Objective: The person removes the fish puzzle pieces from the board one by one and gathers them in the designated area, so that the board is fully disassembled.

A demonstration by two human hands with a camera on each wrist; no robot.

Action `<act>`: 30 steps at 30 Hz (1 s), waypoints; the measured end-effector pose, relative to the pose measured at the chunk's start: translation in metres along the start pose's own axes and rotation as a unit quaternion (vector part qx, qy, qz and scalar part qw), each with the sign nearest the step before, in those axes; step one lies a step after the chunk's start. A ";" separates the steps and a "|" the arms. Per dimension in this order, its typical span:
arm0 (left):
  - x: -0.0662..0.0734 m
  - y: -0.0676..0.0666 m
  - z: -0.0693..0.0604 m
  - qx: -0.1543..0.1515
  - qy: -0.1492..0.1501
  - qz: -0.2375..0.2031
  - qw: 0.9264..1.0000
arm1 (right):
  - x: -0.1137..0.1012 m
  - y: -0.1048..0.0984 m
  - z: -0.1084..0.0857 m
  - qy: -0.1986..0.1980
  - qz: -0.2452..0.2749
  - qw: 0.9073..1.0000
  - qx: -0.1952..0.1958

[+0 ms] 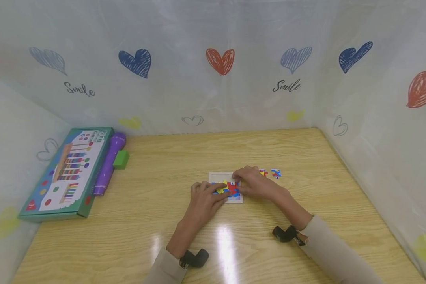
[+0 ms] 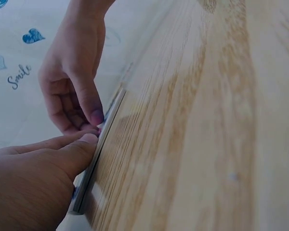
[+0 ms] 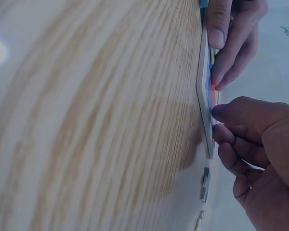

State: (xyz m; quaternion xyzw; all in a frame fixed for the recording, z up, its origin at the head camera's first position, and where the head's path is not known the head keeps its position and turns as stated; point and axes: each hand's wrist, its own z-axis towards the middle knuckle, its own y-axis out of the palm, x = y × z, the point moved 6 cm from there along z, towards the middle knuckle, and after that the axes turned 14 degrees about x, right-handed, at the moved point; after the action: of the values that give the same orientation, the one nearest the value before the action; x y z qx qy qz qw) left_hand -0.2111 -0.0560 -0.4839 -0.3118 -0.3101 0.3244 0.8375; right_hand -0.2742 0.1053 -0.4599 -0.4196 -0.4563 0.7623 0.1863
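Observation:
A small jigsaw puzzle (image 1: 229,188) in red, yellow and blue lies partly assembled in a pale tray (image 1: 220,173). My left hand (image 1: 203,200) rests over the tray's left side, its extended index finger and thumb touching the pieces. At the tray's right edge my right hand (image 1: 256,184) bends its thumb and fingertips around a puzzle piece, mostly hidden by the fingers. In the right wrist view the right thumb (image 3: 226,111) meets the puzzle's surface, close to the left hand (image 3: 233,38). Two loose puzzle pieces, one of them the blue-and-yellow piece (image 1: 276,172), lie beyond the right hand.
On the left of the wooden table (image 1: 156,236) lies a boxed ring game (image 1: 69,173). A purple cylinder (image 1: 110,163) and a green block (image 1: 121,159) sit beside it. White sheeting with printed hearts (image 1: 220,61) rises around the table.

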 end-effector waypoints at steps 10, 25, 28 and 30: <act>0.002 0.000 0.000 -0.014 -0.002 0.003 1.000 | 0.008 0.007 -0.001 0.029 0.002 0.999 -0.016; 0.001 0.001 0.001 -0.027 0.003 0.010 1.000 | 0.004 0.001 -0.003 0.006 -0.009 1.000 0.008; 0.002 -0.001 0.000 -0.013 0.007 0.004 1.000 | 0.003 0.000 -0.003 0.012 0.004 1.000 0.011; 0.002 0.000 0.000 -0.007 0.006 -0.003 1.000 | 0.005 -0.002 -0.003 0.032 0.030 0.999 0.016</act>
State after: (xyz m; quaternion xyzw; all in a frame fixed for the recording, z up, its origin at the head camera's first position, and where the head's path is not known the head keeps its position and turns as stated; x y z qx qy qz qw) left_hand -0.2100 -0.0547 -0.4828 -0.3191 -0.3085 0.3179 0.8378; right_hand -0.2753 0.1110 -0.4617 -0.4542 -0.4248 0.7611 0.1843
